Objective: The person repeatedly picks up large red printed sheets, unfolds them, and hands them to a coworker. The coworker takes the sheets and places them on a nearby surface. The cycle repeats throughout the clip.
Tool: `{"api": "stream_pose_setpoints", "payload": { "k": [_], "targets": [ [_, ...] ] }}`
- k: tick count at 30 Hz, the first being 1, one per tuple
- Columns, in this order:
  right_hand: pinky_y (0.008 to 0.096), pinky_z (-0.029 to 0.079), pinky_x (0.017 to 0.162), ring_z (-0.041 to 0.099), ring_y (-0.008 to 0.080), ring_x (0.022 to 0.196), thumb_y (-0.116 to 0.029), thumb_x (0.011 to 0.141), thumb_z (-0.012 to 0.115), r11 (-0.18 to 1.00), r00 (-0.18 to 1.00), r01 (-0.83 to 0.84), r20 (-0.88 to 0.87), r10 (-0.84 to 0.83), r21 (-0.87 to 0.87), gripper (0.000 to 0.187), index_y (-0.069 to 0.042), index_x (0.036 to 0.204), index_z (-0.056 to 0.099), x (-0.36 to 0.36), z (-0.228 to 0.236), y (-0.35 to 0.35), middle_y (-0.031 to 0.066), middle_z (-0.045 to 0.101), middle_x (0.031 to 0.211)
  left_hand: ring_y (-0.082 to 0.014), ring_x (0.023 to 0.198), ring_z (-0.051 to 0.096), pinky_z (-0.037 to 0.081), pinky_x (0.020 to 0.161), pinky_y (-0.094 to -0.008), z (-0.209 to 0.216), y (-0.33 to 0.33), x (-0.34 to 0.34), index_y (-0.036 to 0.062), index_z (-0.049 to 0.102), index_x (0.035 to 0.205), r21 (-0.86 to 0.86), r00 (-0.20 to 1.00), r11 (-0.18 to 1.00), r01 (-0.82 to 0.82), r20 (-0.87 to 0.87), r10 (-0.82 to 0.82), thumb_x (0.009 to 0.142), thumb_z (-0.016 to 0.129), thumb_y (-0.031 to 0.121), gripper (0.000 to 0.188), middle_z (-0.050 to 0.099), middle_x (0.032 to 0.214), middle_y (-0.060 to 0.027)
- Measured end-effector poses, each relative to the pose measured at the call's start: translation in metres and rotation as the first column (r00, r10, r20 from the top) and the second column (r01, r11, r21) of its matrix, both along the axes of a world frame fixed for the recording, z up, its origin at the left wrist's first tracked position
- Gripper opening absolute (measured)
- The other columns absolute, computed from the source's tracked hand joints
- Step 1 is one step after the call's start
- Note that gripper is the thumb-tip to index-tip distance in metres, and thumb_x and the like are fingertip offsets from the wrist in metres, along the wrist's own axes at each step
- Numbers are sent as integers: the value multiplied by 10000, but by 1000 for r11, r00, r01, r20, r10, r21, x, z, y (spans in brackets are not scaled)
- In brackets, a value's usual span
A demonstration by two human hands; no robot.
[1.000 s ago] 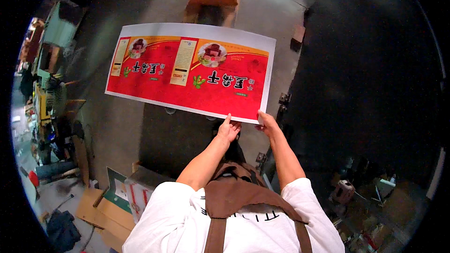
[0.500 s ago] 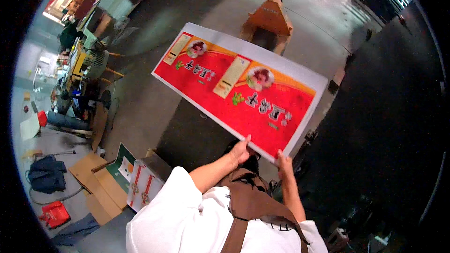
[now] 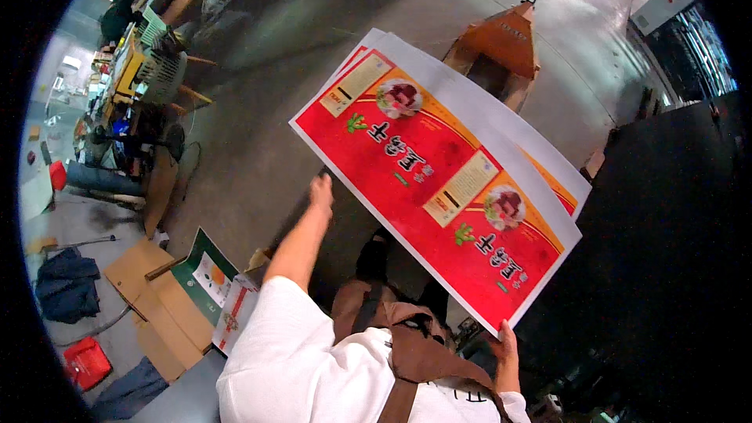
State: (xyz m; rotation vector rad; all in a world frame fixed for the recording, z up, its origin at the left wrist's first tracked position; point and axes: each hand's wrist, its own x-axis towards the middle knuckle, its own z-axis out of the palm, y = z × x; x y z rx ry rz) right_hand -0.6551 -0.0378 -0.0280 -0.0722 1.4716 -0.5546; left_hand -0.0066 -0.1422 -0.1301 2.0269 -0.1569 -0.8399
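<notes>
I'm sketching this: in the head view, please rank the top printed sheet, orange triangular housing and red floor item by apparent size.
1. Top printed sheet
2. Orange triangular housing
3. Red floor item

The left hand (image 3: 321, 194) has moved leftward (and the printed sheets (image 3: 439, 180) have fanned apart).

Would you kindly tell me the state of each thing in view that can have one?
Printed sheets: overlapping, fanned slightly apart
Right hand: gripping the top sheet's near corner
Left hand: off the sheets, grip unclear
Brown apron: worn
Orange pallet jack: standing, partly covered by the sheets
Dark blue cloth: crumpled
</notes>
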Motion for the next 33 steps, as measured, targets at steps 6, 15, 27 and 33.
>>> {"api": "stream_pose_setpoints", "payload": {
  "k": [6, 15, 27, 33],
  "targets": [
    [388, 398, 688, 532, 223, 840, -381, 749, 584, 991, 981, 63, -191, -41, 115, 375, -162, 1042, 505, 5, 3, -6, 30, 581, 979, -258, 1089, 454, 353, 907, -346, 10, -70, 183, -20, 290, 1273, 21, 960, 995, 102, 259, -104, 820, 539, 295, 605, 470, 1193, -163],
    [301, 422, 566, 557, 187, 707, -320, 790, 557, 974, 944, 228, -247, -219, 9, 305, -95, 992, 524, 32, 32, -13, 31, 598, 855, -148, 715, 558, 441, 624, -288, 56, -128, 238, 46, 611, 905, 278, 804, 796, 538, 114, -583, 748, 618, 339, 332, 608, 818, -40],
    [369, 489, 657, 557, 199, 827, -328, 812, 519, 963, 954, 232, -163, -252, -134, 381, -74, 1095, 494, 58, 58, -15, 72, 568, 996, -123, 745, 514, 377, 591, -292, 116, -172, 234, 162, 561, 887, 332, 679, 593, 733, -412, -608, 658, 664, 441, 375, 569, 816, 27],
    [379, 477, 683, 554, 209, 852, -325, 809, 527, 920, 929, 345, -70, -362, -186, 372, -79, 1087, 503, 49, 65, -16, 67, 563, 993, -144, 707, 530, 388, 559, -305, 126, -172, 240, 144, 563, 867, 214, 645, 620, 755, -409, -645, 676, 657, 412, 343, 578, 809, 8]
  ]
}}
